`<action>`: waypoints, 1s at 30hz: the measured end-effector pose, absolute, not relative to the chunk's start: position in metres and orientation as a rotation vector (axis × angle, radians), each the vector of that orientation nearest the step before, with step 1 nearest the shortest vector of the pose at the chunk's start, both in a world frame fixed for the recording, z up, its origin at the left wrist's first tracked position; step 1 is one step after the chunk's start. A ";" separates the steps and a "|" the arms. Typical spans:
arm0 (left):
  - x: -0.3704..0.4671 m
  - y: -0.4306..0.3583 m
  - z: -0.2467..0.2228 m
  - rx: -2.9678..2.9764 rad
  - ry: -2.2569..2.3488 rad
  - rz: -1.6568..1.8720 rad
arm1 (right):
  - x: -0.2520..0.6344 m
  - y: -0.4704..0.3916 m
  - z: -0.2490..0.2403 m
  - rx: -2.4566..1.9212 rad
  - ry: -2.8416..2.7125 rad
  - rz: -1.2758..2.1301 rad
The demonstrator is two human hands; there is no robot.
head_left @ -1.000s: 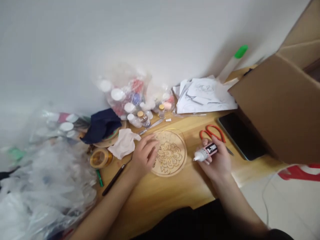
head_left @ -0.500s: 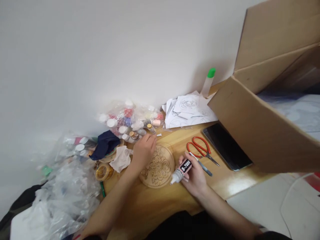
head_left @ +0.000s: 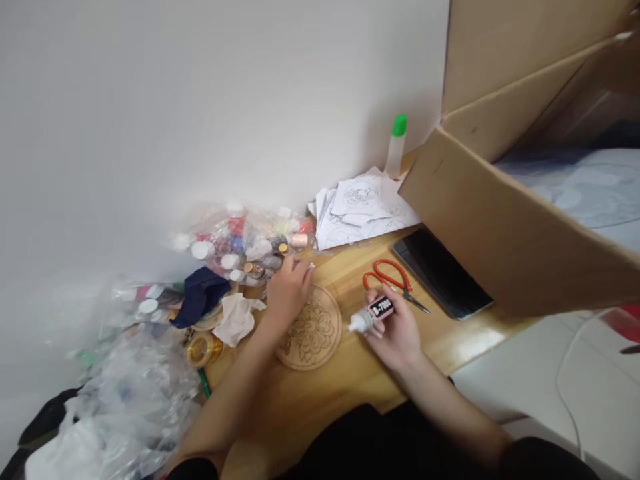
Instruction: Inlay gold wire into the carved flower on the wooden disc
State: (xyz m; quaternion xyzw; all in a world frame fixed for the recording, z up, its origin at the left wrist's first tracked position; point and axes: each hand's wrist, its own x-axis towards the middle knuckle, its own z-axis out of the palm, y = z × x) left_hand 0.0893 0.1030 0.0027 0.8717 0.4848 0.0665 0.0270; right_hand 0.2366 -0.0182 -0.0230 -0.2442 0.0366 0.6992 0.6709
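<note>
My right hand (head_left: 397, 333) is wrapped round a glue tube (head_left: 373, 315) labelled B-7000, its bare nozzle pointing left. The tube is held above the table, right of a round wooden board (head_left: 315, 330) with a flower pattern. My left hand (head_left: 289, 290) reaches over the board's far left edge with its fingers pinched. A small white piece (head_left: 311, 266), perhaps the tube's cap, shows at those fingertips. Just beyond that hand lie small cork-topped bottles (head_left: 256, 270). Red-handled scissors (head_left: 393, 275) rest on the table beyond my right hand.
A black phone (head_left: 443, 273) lies beside a large open cardboard box (head_left: 515, 233) at right. Drawn paper sheets (head_left: 360, 207) and a green-capped bottle (head_left: 397, 147) stand at the back. At left are bagged bottles (head_left: 230, 243), crumpled tissue (head_left: 237, 319), a tape roll (head_left: 203, 348) and plastic bags (head_left: 130, 400).
The small white piece lay on the table near my left fingertips and is now between them. My right hand has turned the tube's nozzle more to the left. The whole view has shifted slightly.
</note>
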 end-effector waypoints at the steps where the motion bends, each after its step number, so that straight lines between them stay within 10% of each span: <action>1: 0.088 0.099 0.008 2.679 1.443 0.235 | 0.238 -0.017 -0.022 -0.550 0.088 1.549; 10: 0.068 0.053 0.073 2.113 0.853 0.759 | 0.237 -0.016 -0.014 -0.593 0.007 1.488; 30: 0.073 0.045 0.070 1.321 0.833 0.647 | 0.228 -0.018 -0.007 -0.657 -0.186 1.504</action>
